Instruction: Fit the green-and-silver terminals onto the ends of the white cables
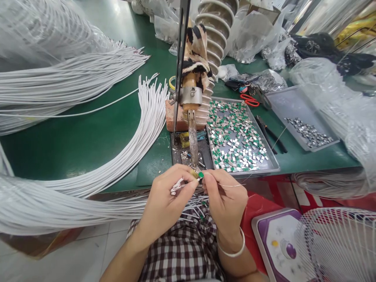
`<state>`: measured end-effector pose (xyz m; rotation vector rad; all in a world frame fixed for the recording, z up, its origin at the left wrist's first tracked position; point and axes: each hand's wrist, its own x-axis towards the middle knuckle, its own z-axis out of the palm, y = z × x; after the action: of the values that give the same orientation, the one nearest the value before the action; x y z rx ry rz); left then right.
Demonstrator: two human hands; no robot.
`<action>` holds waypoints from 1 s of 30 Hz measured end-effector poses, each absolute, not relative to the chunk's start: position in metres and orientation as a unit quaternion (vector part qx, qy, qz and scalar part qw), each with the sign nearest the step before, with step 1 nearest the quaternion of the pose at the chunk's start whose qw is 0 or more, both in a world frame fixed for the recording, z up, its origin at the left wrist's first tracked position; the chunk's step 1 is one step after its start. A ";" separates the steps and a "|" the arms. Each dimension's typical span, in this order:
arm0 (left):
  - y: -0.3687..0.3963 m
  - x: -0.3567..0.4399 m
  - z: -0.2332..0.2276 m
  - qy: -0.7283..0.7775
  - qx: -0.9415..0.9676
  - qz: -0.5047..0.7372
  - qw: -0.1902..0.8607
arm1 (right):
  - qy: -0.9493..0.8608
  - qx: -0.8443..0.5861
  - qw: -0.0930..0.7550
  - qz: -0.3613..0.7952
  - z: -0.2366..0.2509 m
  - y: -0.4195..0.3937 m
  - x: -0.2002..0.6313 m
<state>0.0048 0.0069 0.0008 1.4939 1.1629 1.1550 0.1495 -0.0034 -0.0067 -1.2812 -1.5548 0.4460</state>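
Left hand [164,196] pinched on thin white wire ends [177,185], right hand [225,196] fingertips clamped on small green square component [201,174] at the wires' two o'clock, touching, grey metal tray of green-and-silver chips [274,166] at one o'clock, soldering iron tip [193,141] at twelve

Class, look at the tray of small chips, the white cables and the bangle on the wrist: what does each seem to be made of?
Tray: likely sheet metal, grey and dull, with a thin folded rim.
Chips: probably metal with green coating; silver faces glint, others are flat green.
Cables: plastic-sheathed, smooth matt white, bending in even curves.
Bangle: perhaps silver or steel; pale with a soft shine.
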 end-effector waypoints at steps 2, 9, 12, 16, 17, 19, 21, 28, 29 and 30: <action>0.009 0.005 0.001 0.454 0.588 0.467 0.480 | -0.660 -0.508 0.522 0.186 -0.008 -0.005 0.150; 0.012 0.001 0.001 0.437 0.538 0.517 0.502 | -0.625 -0.487 0.589 0.160 -0.016 -0.009 0.148; 0.014 0.000 0.001 0.434 0.523 0.528 0.510 | -0.653 -0.450 0.605 0.077 -0.013 -0.005 0.146; 0.019 0.001 0.002 0.427 0.511 0.538 0.516 | -0.670 -0.456 0.585 0.007 -0.007 0.000 0.143; 0.020 0.002 0.002 0.425 0.511 0.539 0.517 | -0.669 -0.458 0.586 -0.002 -0.006 0.000 0.142; 0.020 0.002 0.002 0.419 0.513 0.541 0.519 | -0.665 -0.459 0.589 -0.011 -0.005 0.000 0.140; 0.020 0.002 0.002 0.413 0.513 0.545 0.519 | -0.667 -0.456 0.589 -0.015 -0.003 0.000 0.139; 0.017 0.000 -0.003 0.395 0.497 0.553 0.540 | -0.673 -0.447 0.588 0.018 -0.003 -0.005 0.140; 0.017 0.000 -0.005 0.391 0.496 0.549 0.548 | -0.673 -0.446 0.590 0.028 -0.004 -0.005 0.141; 0.017 -0.001 -0.006 0.388 0.494 0.546 0.554 | -0.673 -0.445 0.590 0.041 -0.005 -0.006 0.142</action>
<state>-0.0007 0.0171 -0.0062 1.1673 0.9178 1.2901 0.1415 -0.0061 -0.0046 -1.0368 -1.5661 0.0946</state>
